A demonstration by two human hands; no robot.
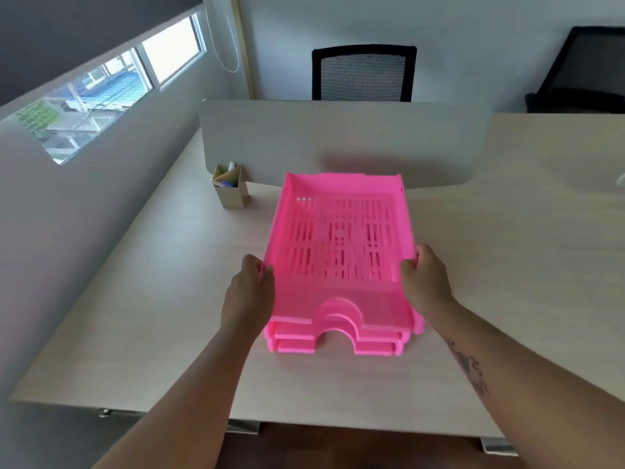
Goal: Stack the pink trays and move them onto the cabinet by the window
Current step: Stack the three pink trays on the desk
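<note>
A stack of three pink slotted trays (341,238) sits in the middle of the pale wooden desk (507,265), arched front cut-outs facing me. My left hand (248,292) grips the left wall of the stack near its front. On the opposite side, my right hand (427,279) holds the right wall. The top tray's slotted floor is bare. No cabinet is in view.
A small cardboard pen holder (231,186) stands left of the trays by the grey desk divider (338,140). A black mesh chair (363,74) is behind the divider, another chair (588,69) at far right. A window (101,86) runs along the left wall.
</note>
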